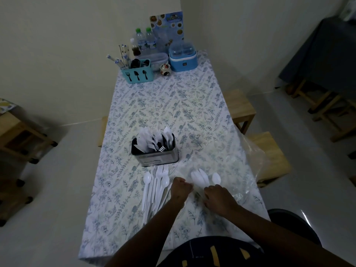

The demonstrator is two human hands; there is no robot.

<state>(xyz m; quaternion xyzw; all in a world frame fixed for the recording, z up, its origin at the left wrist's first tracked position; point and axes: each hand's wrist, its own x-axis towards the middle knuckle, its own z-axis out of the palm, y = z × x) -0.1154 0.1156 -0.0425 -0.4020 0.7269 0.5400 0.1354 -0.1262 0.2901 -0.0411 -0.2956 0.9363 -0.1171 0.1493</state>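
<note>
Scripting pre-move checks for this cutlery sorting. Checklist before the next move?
1. Holder upright on table: ok.
2. Free room in holder: cannot tell.
3. Spoons within reach of right hand: ok.
4. Spoons free of clear bag: cannot tell.
5. Left hand grip on something: cannot tell.
6. Loose cutlery pile fully on table: ok.

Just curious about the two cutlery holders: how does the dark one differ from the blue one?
The dark holder stands in the middle of the table, the blue holder at the far end. The dark one holds white plastic cutlery, the blue one chopsticks and dark spoons. Both stand upright.
</note>
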